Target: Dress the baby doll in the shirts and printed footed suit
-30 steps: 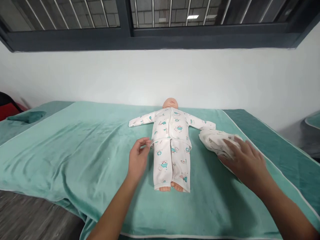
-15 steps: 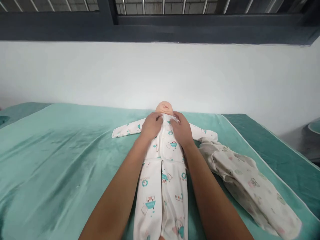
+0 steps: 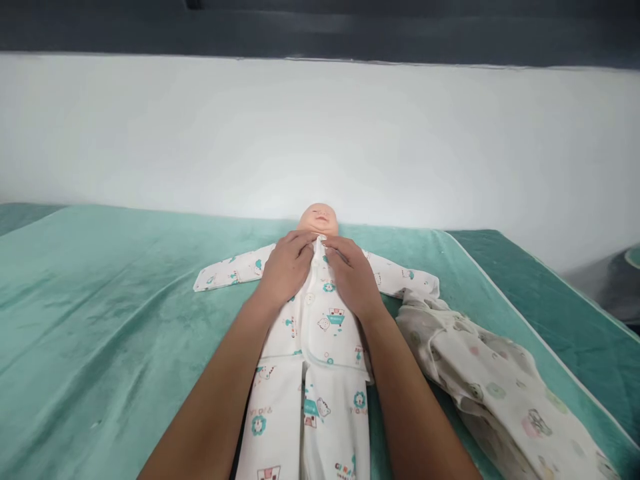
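Left hand (image 3: 286, 268) and right hand (image 3: 352, 273) both on shirt (image 3: 320, 313) front, flanking collar (image 3: 321, 239), curled; can't tell if either pinches fabric. Shirt's on doll (image 3: 319, 219), face-up on green blanket (image 3: 125, 287), head near white wall (image 3: 320, 133). Printed cloth bundle (image 3: 495, 373) lies right of doll.

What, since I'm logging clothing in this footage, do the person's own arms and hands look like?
The left hand and right hand are bare, without gloves. The left forearm and right forearm show no sleeve, watch or bracelet on the parts in view. No ring or marking can be made out on the visible fingers.
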Motion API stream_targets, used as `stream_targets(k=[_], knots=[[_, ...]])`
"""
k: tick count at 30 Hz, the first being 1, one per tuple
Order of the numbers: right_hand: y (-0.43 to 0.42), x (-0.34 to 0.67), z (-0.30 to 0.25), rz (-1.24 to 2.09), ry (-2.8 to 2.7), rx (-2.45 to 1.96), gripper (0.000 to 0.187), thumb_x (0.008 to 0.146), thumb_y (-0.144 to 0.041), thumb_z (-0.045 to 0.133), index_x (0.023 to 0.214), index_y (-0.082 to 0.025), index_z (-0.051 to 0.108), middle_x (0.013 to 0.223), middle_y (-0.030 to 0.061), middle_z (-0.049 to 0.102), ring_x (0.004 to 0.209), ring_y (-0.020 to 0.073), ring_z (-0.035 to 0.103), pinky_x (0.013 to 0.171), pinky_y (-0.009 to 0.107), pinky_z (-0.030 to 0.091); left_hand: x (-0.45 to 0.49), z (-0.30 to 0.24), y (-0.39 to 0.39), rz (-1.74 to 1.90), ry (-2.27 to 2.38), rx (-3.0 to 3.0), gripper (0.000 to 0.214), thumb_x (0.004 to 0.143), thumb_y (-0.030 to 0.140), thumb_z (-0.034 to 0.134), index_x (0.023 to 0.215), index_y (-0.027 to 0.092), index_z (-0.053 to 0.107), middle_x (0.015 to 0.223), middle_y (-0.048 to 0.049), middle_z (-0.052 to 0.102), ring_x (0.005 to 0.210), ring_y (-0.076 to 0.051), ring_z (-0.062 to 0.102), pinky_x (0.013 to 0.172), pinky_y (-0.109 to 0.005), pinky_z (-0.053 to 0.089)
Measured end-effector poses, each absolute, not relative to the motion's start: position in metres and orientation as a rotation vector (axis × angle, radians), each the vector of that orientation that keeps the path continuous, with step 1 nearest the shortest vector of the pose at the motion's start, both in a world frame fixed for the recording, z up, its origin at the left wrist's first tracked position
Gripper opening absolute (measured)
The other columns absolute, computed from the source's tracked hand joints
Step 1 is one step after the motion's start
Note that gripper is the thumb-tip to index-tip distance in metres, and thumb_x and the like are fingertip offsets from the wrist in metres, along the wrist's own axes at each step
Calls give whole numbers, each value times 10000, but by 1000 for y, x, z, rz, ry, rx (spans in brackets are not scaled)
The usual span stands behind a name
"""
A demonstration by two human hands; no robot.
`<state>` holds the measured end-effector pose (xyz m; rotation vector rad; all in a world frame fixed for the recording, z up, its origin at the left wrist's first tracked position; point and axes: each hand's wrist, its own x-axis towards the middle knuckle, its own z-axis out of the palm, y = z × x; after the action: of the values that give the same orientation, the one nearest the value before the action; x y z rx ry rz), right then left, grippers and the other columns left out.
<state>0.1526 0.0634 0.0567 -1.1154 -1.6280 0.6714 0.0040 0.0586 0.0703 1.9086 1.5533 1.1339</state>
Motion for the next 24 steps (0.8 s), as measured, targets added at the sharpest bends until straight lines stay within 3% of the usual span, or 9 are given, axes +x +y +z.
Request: stream_targets(k=[10, 13, 17, 24], knots=[[61, 156, 55, 820, -1579, -1093, 240, 905, -322, 504, 1068, -276, 673, 1217, 16, 696, 1179, 236, 591, 1074, 437, 410, 2, 66, 61, 1115, 1523, 1993, 437, 956, 264, 360, 1271, 289, 661, 1350, -35, 620, 1291, -242, 528, 1151, -413, 375], [63, 156, 53, 850, -1556, -1078, 302, 892, -307, 510, 1167, -285, 633, 1263, 18, 674, 1207, 233, 582, 1085, 435, 407, 2, 65, 61, 1091, 1556, 2013, 449, 949, 251, 364, 1276, 324, 663, 1383, -21, 602, 1292, -253, 529, 1138, -426, 385], [66, 155, 52, 815, -1639, -1053, 420, 891, -265, 488, 1300, -289, 580, 1404, 27, 599, 1348, 228, 490, 1159, 434, 337, 5, 66, 58, 1043, 1619, 2042, 458, 937, 228, 374, 1252, 345, 685, 1423, -7, 578, 1309, -276, 512, 1139, -463, 373], [66, 158, 53, 716, -1741, -1096, 407, 928, -308, 465, 1311, -283, 602, 1375, 39, 615, 1324, 245, 488, 1157, 465, 331, 4, 66, 57, 1039, 1628, 2043, 435, 943, 243, 380, 1204, 354, 710, 1431, 7, 578, 1331, -267, 502, 1162, -463, 356]])
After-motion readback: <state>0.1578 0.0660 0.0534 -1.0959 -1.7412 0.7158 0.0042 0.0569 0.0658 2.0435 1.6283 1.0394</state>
